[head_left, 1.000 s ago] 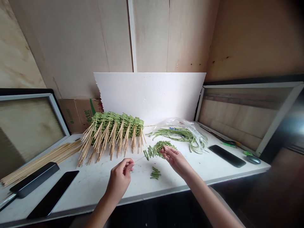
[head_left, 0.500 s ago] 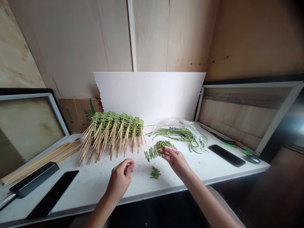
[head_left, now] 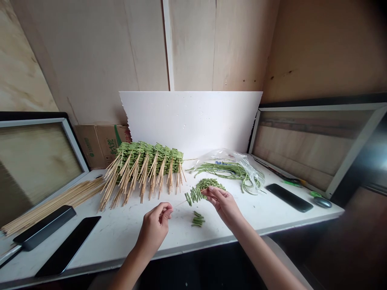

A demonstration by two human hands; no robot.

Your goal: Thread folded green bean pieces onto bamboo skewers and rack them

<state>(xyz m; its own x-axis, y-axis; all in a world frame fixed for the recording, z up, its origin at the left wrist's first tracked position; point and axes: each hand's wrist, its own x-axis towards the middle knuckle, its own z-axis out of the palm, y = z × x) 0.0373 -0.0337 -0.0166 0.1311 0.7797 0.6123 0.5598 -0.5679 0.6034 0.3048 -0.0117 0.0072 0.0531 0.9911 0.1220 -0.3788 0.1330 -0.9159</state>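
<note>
My left hand (head_left: 155, 225) pinches one end of a thin bamboo skewer (head_left: 180, 202), held above the front of the table. Several short pieces of green long bean (head_left: 193, 195) are threaded crosswise along its far half. Closed at that other end is my right hand (head_left: 224, 203), its fingertips on the skewer beside the last bean pieces; whether they also grip a piece is hidden. Behind the right fingers lies a heap of cut bean pieces (head_left: 215, 183). A smaller group of cut pieces (head_left: 198, 219) rests on the table below the skewer.
A stack of bean-loaded skewers (head_left: 148, 161) stands at back left, bare sticks facing me. Loose bamboo sticks (head_left: 57, 203) and black devices (head_left: 71, 245) lie left. Uncut long beans (head_left: 223, 170) sit under a plastic bag (head_left: 242, 161); a phone (head_left: 288, 197) and mouse (head_left: 322, 201) are right.
Almost nothing differs. Both hands and the skewer appear shifted very slightly to the right, with the same grips.
</note>
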